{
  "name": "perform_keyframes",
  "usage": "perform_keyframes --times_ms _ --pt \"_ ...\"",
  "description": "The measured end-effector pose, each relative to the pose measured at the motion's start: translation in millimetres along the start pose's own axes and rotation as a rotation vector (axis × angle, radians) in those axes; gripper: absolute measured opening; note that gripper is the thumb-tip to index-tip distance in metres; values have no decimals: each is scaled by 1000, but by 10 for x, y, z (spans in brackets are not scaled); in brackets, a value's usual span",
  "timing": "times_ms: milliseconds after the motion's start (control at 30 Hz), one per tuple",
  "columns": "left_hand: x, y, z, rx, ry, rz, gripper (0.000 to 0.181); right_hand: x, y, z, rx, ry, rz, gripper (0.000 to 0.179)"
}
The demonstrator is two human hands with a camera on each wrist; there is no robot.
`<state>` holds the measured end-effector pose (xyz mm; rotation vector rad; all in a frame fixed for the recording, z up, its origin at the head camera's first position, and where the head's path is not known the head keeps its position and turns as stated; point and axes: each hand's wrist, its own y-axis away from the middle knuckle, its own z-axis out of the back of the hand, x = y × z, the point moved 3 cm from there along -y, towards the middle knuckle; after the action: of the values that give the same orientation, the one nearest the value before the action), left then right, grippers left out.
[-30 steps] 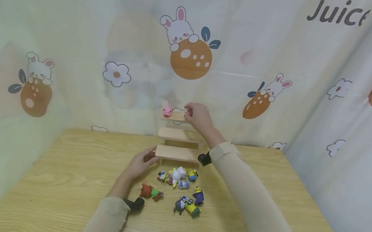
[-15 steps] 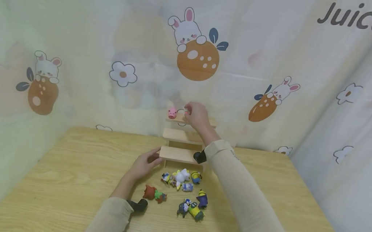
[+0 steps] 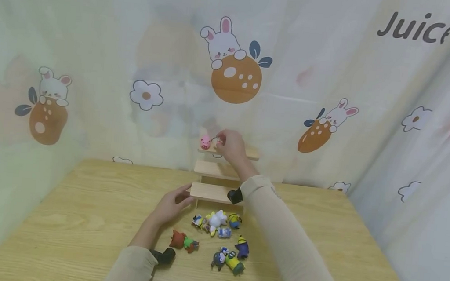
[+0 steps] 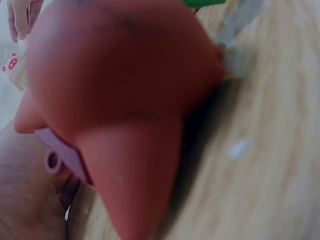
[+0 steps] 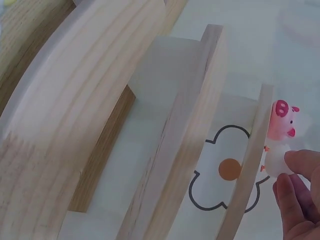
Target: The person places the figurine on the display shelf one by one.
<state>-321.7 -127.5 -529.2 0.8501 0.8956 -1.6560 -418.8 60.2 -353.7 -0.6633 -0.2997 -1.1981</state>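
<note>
A three-tier wooden display stand stands at the back of the table. On its top step, at the left end, sits a pink pig figurine. Right beside the pig, my right hand pinches a small white figurine with orange feet between thumb and fingers; its feet are at the step's surface and the fingers hide part of it. My left hand grips the left end of the lowest step. A reddish-brown figurine fills much of the left wrist view, near that wrist.
Several toy figurines lie in front of the stand: a white one, a yellow-and-blue one, a purple-clad one, a green-and-yellow one and a dark one. A printed curtain hangs behind the table.
My right hand has moved left along the top step with the white figurine, closer to the pink pig. The left hand keeps its place at the stand. The head view has shifted slightly.
</note>
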Motion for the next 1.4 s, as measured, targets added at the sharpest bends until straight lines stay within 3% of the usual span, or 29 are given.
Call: perform_keyframes --times_ms 600,1233,1400 --pt "-40 -18 35 -7 -35 5 58 32 -35 29 1 25 6 27" --pt "31 15 47 -9 -37 7 61 47 -13 -1 14 51 6 34" --pt "46 14 10 -13 -32 -16 60 29 2 5 19 47 0 34"
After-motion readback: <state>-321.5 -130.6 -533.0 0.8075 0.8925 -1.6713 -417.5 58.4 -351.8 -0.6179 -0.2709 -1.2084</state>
